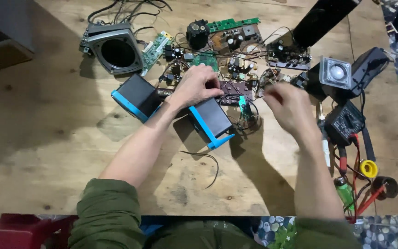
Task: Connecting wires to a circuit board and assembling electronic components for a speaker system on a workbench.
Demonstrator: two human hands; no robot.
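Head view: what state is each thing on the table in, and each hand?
Left hand: resting on a brown circuit board, fingers curled.
Right hand: raised over the table, blurred; grip unclear.
Two black boxes with blue trim, left and right: separated, lying tilted.
Grey speaker housing: empty, round opening showing.
Small square speaker: bare, cone facing up.
Green circuit boards: loose, wired together.
Black wire: loose, curved.

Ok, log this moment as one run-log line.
left hand: resting on brown circuit board | right hand: raised, blurred, hold unclear | blue-edged black box: beside left hand | plywood table
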